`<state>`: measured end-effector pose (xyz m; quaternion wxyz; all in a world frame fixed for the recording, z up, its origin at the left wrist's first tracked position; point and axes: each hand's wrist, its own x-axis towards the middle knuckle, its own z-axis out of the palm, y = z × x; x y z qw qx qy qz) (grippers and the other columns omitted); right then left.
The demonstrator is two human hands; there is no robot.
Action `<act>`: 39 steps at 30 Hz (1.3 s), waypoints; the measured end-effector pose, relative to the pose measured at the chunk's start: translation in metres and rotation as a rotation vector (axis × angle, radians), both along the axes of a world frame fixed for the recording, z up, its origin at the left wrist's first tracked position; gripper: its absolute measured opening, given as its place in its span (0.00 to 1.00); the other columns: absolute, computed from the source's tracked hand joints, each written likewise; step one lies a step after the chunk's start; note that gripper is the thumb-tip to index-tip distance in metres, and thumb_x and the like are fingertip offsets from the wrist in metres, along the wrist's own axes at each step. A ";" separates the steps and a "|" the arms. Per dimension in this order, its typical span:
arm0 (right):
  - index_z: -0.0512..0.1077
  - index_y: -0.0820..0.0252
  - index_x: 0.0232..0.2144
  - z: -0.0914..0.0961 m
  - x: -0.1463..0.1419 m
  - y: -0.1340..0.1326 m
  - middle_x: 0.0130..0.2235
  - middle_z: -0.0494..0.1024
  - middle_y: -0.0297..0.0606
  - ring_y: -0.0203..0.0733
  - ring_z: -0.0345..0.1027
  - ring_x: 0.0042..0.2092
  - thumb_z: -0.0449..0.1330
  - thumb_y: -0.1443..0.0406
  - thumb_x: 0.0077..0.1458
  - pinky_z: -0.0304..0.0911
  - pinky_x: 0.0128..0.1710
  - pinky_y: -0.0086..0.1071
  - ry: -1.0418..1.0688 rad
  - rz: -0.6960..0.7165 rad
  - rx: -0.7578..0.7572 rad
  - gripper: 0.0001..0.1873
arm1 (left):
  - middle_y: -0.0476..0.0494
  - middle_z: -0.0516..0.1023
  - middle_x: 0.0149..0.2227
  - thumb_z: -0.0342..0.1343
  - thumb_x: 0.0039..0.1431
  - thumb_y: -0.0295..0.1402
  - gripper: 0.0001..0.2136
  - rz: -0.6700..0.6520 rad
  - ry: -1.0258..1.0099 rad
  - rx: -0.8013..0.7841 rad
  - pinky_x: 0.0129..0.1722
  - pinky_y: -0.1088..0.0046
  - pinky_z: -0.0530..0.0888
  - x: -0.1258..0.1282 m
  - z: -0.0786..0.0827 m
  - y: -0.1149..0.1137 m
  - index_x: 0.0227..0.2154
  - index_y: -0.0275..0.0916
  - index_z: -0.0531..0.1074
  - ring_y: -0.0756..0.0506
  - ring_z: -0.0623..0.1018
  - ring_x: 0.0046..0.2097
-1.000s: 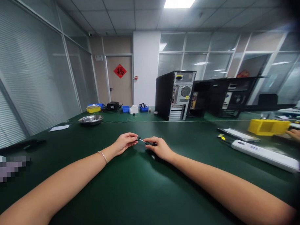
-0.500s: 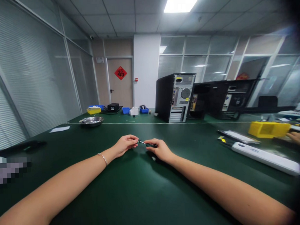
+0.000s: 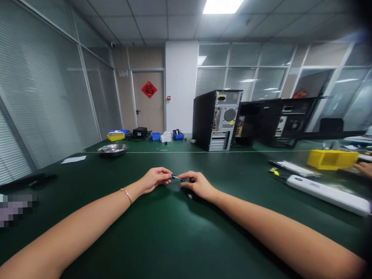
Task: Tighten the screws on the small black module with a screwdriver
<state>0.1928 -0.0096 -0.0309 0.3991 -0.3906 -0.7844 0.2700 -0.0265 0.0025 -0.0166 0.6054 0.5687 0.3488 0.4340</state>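
Above the green tabletop, my left hand (image 3: 157, 179) pinches a small dark piece (image 3: 173, 176), mostly covered by the fingertips; its kind is too small to make out. My right hand (image 3: 198, 184) is closed around what looks like a small screwdriver (image 3: 176, 178) with a thin shiny shaft and a dark handle, partly hidden by the fingers. The shaft spans the narrow gap between both hands, its tip meeting the dark piece. Just below my right hand, a small pale bit (image 3: 190, 196) shows near its shadow.
A metal bowl (image 3: 113, 149) and small blue bins (image 3: 178, 135) stand farther back. Black computer towers (image 3: 223, 120) are at back right. To the right lie a long white device (image 3: 328, 193) and a yellow bin (image 3: 331, 159), with another person's hand (image 3: 370, 168) beside it.
Both hands keep nearly the same pose, with the shaft still between them. The view has shifted very slightly.
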 end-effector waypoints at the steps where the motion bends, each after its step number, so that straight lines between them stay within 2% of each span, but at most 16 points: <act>1: 0.78 0.58 0.39 0.000 0.000 -0.001 0.39 0.79 0.38 0.44 0.70 0.42 0.63 0.67 0.46 0.62 0.45 0.37 -0.002 0.000 0.000 0.14 | 0.46 0.77 0.25 0.72 0.37 0.33 0.17 -0.001 0.001 -0.003 0.31 0.75 0.70 0.000 0.001 -0.001 0.30 0.31 0.76 0.51 0.76 0.28; 9: 0.78 0.58 0.39 0.002 0.000 -0.004 0.40 0.79 0.37 0.43 0.70 0.40 0.64 0.66 0.47 0.63 0.44 0.36 -0.014 0.040 -0.008 0.13 | 0.44 0.78 0.25 0.71 0.40 0.33 0.16 -0.060 0.049 0.007 0.32 0.73 0.71 -0.001 0.003 -0.003 0.32 0.31 0.76 0.50 0.76 0.28; 15: 0.77 0.57 0.40 0.002 -0.003 -0.003 0.41 0.79 0.37 0.43 0.70 0.41 0.62 0.67 0.48 0.62 0.45 0.36 -0.019 0.010 0.015 0.14 | 0.46 0.78 0.29 0.69 0.44 0.30 0.16 -0.008 -0.036 -0.005 0.36 0.74 0.73 0.002 -0.001 0.002 0.37 0.32 0.73 0.50 0.78 0.31; 20: 0.77 0.57 0.40 0.001 -0.004 -0.003 0.40 0.79 0.36 0.42 0.70 0.42 0.62 0.68 0.48 0.62 0.45 0.35 -0.023 -0.012 0.018 0.14 | 0.49 0.77 0.29 0.66 0.48 0.24 0.12 0.068 -0.173 -0.004 0.42 0.72 0.74 0.005 -0.003 0.003 0.33 0.34 0.68 0.50 0.80 0.34; 26: 0.76 0.58 0.42 -0.001 -0.004 0.000 0.39 0.78 0.36 0.41 0.68 0.41 0.60 0.67 0.49 0.61 0.44 0.34 0.013 -0.062 0.015 0.15 | 0.45 0.78 0.28 0.66 0.49 0.25 0.14 0.115 -0.114 -0.009 0.36 0.73 0.74 0.006 -0.006 0.004 0.36 0.34 0.67 0.49 0.79 0.32; 30: 0.73 0.58 0.44 -0.002 -0.003 0.001 0.41 0.76 0.36 0.40 0.67 0.42 0.57 0.67 0.51 0.60 0.46 0.35 0.080 -0.068 0.026 0.16 | 0.43 0.79 0.35 0.67 0.47 0.29 0.15 0.103 -0.031 0.087 0.36 0.75 0.71 0.005 -0.008 0.006 0.39 0.34 0.74 0.50 0.77 0.35; 33: 0.72 0.57 0.44 -0.002 -0.003 0.001 0.38 0.75 0.35 0.39 0.67 0.40 0.58 0.66 0.51 0.61 0.44 0.34 0.102 -0.060 0.000 0.16 | 0.40 0.79 0.41 0.64 0.50 0.33 0.17 0.103 0.079 0.160 0.37 0.74 0.69 0.005 -0.008 0.006 0.44 0.35 0.75 0.48 0.76 0.38; 36: 0.71 0.57 0.44 -0.003 -0.002 0.001 0.35 0.73 0.33 0.37 0.66 0.35 0.58 0.66 0.50 0.61 0.40 0.33 0.100 -0.075 -0.001 0.16 | 0.41 0.79 0.37 0.62 0.52 0.33 0.20 0.115 0.139 0.237 0.39 0.72 0.70 0.007 -0.009 0.005 0.49 0.35 0.71 0.46 0.76 0.40; 39: 0.71 0.57 0.42 -0.004 -0.002 0.002 0.35 0.73 0.33 0.38 0.65 0.36 0.59 0.67 0.49 0.60 0.41 0.33 0.094 -0.068 0.028 0.14 | 0.42 0.78 0.36 0.60 0.54 0.31 0.19 0.086 0.168 0.325 0.41 0.69 0.71 0.011 -0.008 0.002 0.49 0.36 0.69 0.45 0.77 0.39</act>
